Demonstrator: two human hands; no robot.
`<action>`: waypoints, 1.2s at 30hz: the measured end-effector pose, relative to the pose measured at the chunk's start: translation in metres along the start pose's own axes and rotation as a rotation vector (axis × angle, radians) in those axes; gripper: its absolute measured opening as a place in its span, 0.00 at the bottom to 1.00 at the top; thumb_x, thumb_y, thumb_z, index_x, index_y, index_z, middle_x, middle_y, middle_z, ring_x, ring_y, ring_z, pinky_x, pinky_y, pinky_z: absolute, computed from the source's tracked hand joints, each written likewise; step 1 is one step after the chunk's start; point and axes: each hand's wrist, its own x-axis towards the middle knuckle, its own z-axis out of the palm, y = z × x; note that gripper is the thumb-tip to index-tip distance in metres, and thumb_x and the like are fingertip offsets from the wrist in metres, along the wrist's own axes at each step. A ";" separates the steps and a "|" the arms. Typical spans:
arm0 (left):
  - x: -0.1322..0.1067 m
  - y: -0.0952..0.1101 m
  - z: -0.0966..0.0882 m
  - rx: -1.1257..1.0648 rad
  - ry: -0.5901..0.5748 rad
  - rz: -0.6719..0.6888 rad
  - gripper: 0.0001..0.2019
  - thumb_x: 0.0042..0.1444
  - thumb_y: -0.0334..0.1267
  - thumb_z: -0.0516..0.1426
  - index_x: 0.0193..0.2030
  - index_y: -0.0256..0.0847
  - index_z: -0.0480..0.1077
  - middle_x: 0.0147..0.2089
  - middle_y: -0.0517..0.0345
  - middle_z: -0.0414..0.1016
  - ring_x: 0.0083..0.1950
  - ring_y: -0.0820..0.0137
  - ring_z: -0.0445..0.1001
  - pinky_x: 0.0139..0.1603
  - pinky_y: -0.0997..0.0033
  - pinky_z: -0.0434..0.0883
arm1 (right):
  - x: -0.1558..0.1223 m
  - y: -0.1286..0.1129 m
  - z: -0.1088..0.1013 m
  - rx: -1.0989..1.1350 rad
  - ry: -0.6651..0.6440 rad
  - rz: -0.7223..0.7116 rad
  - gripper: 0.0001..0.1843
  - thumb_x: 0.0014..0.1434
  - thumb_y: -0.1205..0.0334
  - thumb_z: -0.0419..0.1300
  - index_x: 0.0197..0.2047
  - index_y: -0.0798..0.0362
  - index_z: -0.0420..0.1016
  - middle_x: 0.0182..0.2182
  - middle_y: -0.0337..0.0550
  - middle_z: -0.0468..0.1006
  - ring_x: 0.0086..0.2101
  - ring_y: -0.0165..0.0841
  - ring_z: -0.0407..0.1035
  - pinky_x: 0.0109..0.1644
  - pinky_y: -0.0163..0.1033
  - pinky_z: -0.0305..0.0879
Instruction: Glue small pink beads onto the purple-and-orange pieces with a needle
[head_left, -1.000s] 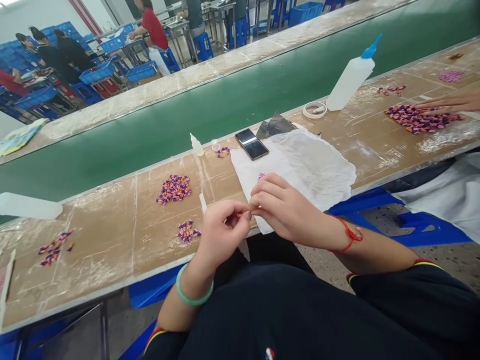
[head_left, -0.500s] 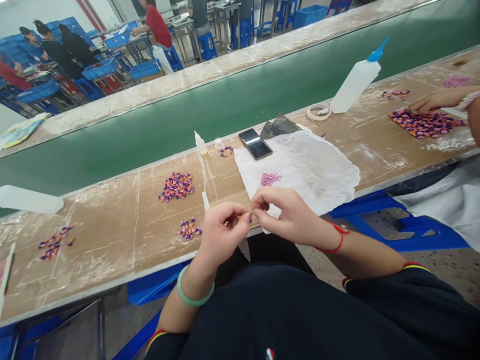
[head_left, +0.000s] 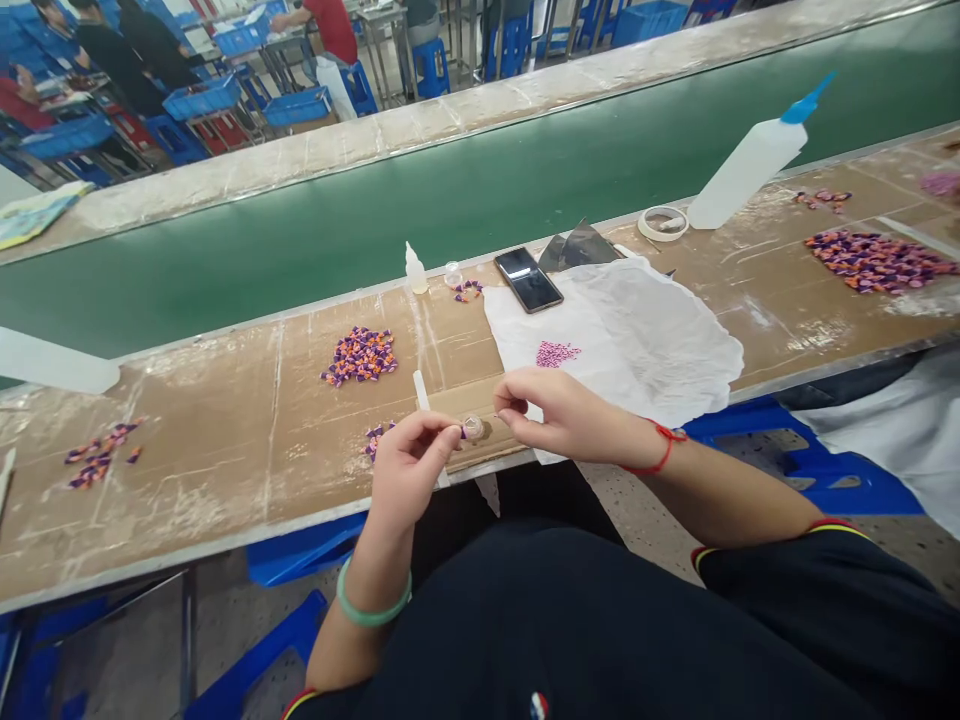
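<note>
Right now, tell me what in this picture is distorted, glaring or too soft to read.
Head view: wide lens bows the green belt; soft even light, phone screen sheen only; the piece between left hand and right hand is too small and soft to read.

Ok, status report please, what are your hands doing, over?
Left hand pinching a tiny purple piece. Right hand pinched beside a small clear cap on the bench. Nothing between them, over.

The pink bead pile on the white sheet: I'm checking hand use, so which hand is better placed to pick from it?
Probably the right hand: it lies on the white sheet just below the pink bead pile. The left hand pinches a small piece, farther off.
</note>
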 end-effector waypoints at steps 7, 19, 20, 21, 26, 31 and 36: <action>-0.022 -0.039 -0.025 -0.067 0.079 -0.192 0.09 0.44 0.39 0.69 0.28 0.38 0.77 0.23 0.60 0.75 0.23 0.76 0.69 0.24 0.78 0.66 | 0.036 0.034 0.028 -0.498 -0.476 -0.004 0.09 0.59 0.74 0.57 0.30 0.53 0.64 0.26 0.40 0.69 0.29 0.33 0.62 0.34 0.36 0.52; -0.027 -0.045 -0.031 -0.171 0.111 -0.278 0.08 0.42 0.37 0.68 0.26 0.37 0.76 0.24 0.60 0.75 0.24 0.77 0.69 0.26 0.78 0.67 | 0.055 0.027 0.039 -0.690 -0.644 -0.064 0.10 0.64 0.69 0.57 0.29 0.56 0.68 0.26 0.45 0.72 0.27 0.35 0.62 0.32 0.39 0.49; -0.027 -0.045 -0.031 -0.177 0.114 -0.277 0.08 0.42 0.37 0.69 0.26 0.37 0.76 0.24 0.60 0.75 0.24 0.77 0.69 0.26 0.78 0.67 | 0.055 0.026 0.038 -0.697 -0.644 -0.065 0.10 0.64 0.69 0.57 0.29 0.56 0.68 0.26 0.45 0.72 0.27 0.34 0.62 0.32 0.39 0.49; -0.027 -0.045 -0.031 -0.183 0.120 -0.274 0.08 0.42 0.37 0.69 0.26 0.37 0.76 0.24 0.60 0.75 0.23 0.77 0.69 0.25 0.78 0.67 | 0.056 0.025 0.037 -0.698 -0.638 -0.064 0.10 0.64 0.69 0.57 0.29 0.55 0.67 0.26 0.45 0.72 0.27 0.34 0.62 0.32 0.39 0.50; -0.028 -0.040 -0.027 -0.321 0.178 -0.228 0.12 0.41 0.40 0.72 0.28 0.38 0.76 0.23 0.59 0.77 0.22 0.76 0.72 0.22 0.79 0.70 | 0.051 0.011 0.024 -0.270 -0.442 0.069 0.10 0.59 0.71 0.58 0.28 0.53 0.63 0.25 0.39 0.71 0.26 0.31 0.64 0.32 0.35 0.55; -0.029 -0.020 -0.019 -0.472 0.171 -0.146 0.14 0.43 0.45 0.74 0.29 0.39 0.78 0.28 0.56 0.83 0.24 0.73 0.79 0.25 0.78 0.77 | 0.038 -0.015 0.021 0.412 -0.313 0.263 0.08 0.65 0.62 0.55 0.33 0.52 0.63 0.30 0.43 0.77 0.36 0.35 0.75 0.37 0.35 0.68; -0.033 0.000 -0.011 -0.470 0.129 -0.119 0.13 0.45 0.44 0.74 0.29 0.39 0.79 0.29 0.57 0.84 0.24 0.72 0.80 0.26 0.78 0.79 | 0.030 -0.032 0.020 0.556 -0.340 0.252 0.09 0.65 0.59 0.56 0.34 0.53 0.65 0.29 0.41 0.75 0.30 0.30 0.70 0.35 0.34 0.68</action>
